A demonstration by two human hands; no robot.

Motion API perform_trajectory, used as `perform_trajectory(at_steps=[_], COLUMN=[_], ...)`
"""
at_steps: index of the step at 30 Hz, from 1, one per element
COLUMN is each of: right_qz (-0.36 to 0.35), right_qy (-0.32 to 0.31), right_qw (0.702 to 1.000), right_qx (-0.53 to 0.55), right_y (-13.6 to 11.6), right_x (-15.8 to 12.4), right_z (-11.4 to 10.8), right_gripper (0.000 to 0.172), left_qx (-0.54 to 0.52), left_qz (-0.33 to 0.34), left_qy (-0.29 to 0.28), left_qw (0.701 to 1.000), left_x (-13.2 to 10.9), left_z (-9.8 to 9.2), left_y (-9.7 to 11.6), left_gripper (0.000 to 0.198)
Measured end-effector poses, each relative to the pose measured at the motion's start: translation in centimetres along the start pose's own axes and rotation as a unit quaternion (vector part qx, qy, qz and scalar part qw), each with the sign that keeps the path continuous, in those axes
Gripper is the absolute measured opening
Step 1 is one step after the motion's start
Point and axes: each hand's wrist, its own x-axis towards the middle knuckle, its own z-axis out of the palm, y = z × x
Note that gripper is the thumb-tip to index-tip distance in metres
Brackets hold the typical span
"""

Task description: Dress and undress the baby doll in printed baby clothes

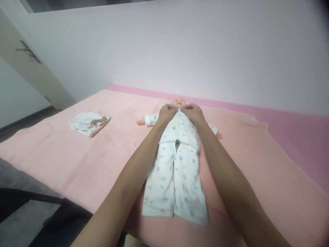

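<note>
A baby doll (179, 102) lies on its back, head toward the wall and arms spread out. It wears a white button-front pajama top (180, 127) and matching pajama pants (174, 178) with small coloured prints. At the neck, my left hand (167, 112) pinches the collar on one side. My right hand (193, 112) pinches the collar opposite, thumbs nearly meeting by the top button. Below it another button shows on the chest. The pants legs lie straight toward me, and no doll feet show beyond their hems.
A pink blanket (120, 137) covers the table, with a brighter pink surface (290, 133) showing along the back and right. To the left lies a folded white cloth (88, 123). A white wall (192, 51) stands behind; a dark chair (56, 216) is at lower left.
</note>
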Motion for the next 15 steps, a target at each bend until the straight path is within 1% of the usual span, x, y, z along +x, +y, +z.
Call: perform_trajectory(at_steps=[4,7,9,11,12,14,15], right_qz=[0.003,-0.022,-0.048,-0.077,-0.092,-0.127,-0.147], right_qy=[0.006,0.024,0.035,0.04,0.04,0.04,0.045], right_qw=[1.0,0.999,0.998,0.996,0.994,0.989,0.983], right_qx=[-0.018,-0.024,-0.023,-0.03,-0.039,-0.071,-0.096], right_y=[-0.5,-0.7,-0.5,0.2,0.8,2.6,3.7], right_x=[-0.5,-1.3,-2.1,-3.1,-3.8,-5.1,-5.9], right_z=[0.0,0.2,-0.2,-1.5,-2.5,-5.2,-6.8], right_gripper=[0.029,0.027,0.028,0.029,0.029,0.031,0.032], left_qx=[-0.003,0.006,0.013,0.021,0.028,0.053,0.075], left_qz=[0.003,0.012,0.02,0.029,0.032,0.043,0.053], left_qy=[0.0,0.013,0.019,0.013,0.003,-0.023,-0.031], left_qw=[1.0,1.0,1.0,0.999,0.999,0.997,0.995], left_x=[0.1,-0.3,-1.0,-2.0,-2.6,-3.8,-4.4], left_z=[0.0,0.0,-0.4,-1.3,-2.0,-3.9,-5.2], left_y=[-0.2,-0.1,0.0,0.0,-0.1,-0.6,-1.0], left_gripper=[0.031,0.03,0.034,0.046,0.052,0.058,0.056])
